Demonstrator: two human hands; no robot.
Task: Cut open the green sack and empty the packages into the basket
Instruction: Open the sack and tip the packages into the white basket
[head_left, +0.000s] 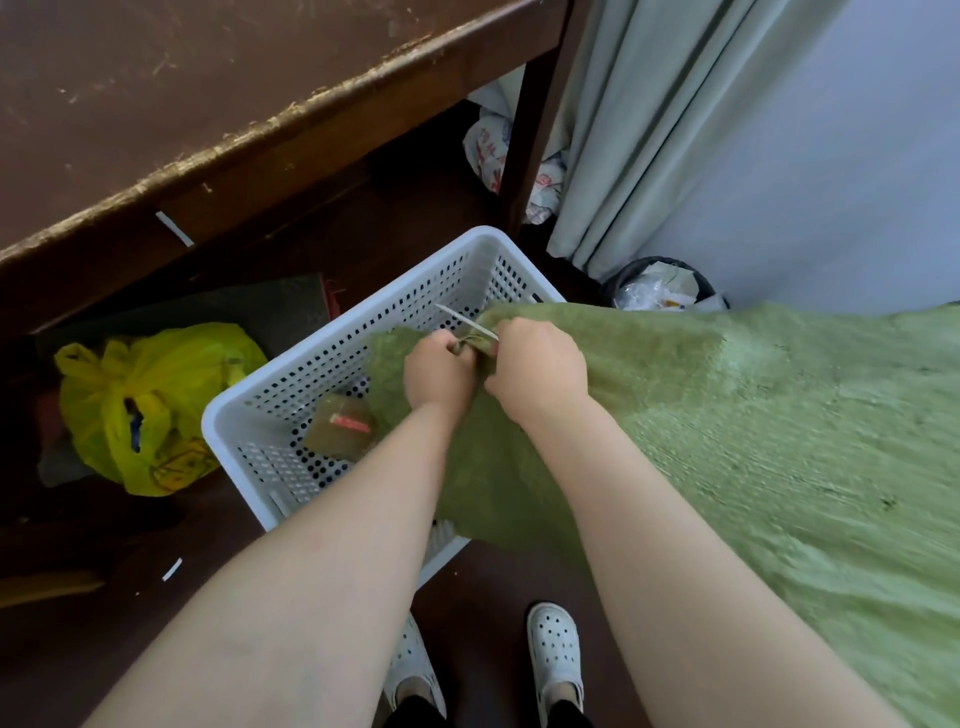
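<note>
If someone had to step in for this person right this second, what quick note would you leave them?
Left hand: grips the bunched mouth of the green sack, which lies over the white basket.
Right hand: appears to hold a thin blade at that mouth.
Done: one package lies in the basket.
Unclear: whether the sack is cut open yet.
Left: finish the cut, then tip the sack's contents into the basket.

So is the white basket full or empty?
Almost empty: only one greenish package lies on the basket's holed floor, and the rest of the visible floor is bare.
</note>
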